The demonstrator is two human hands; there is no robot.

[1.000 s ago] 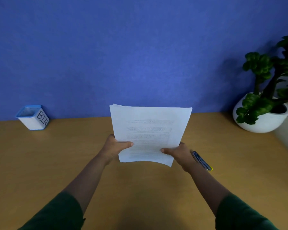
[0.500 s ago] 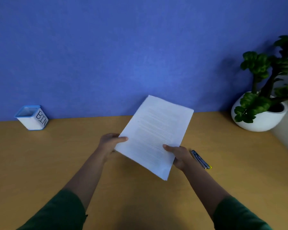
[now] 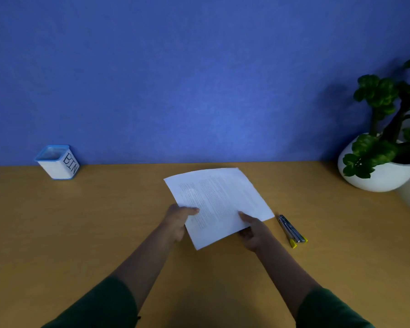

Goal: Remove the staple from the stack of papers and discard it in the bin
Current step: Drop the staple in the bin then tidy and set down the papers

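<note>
A white stack of printed papers point(image 3: 217, 202) lies low and nearly flat over the wooden desk point(image 3: 81, 233), turned at an angle. My left hand point(image 3: 179, 217) pinches its near left edge, thumb on top. My right hand point(image 3: 252, 229) pinches the near right edge the same way. The staple itself is too small to make out. A metal staple remover with yellow tips point(image 3: 291, 230) lies on the desk just right of my right hand. The small white bin with a blue rim, lettered BIN point(image 3: 58, 162), stands at the far left against the wall.
A blue wall point(image 3: 199, 79) closes the back of the desk. A green plant in a round white pot point(image 3: 384, 171) sits at the far right corner.
The papers went from held upright and facing me to tilted, then lowered almost flat toward the desk and rotated. Both hands kept their hold on the near edge.
</note>
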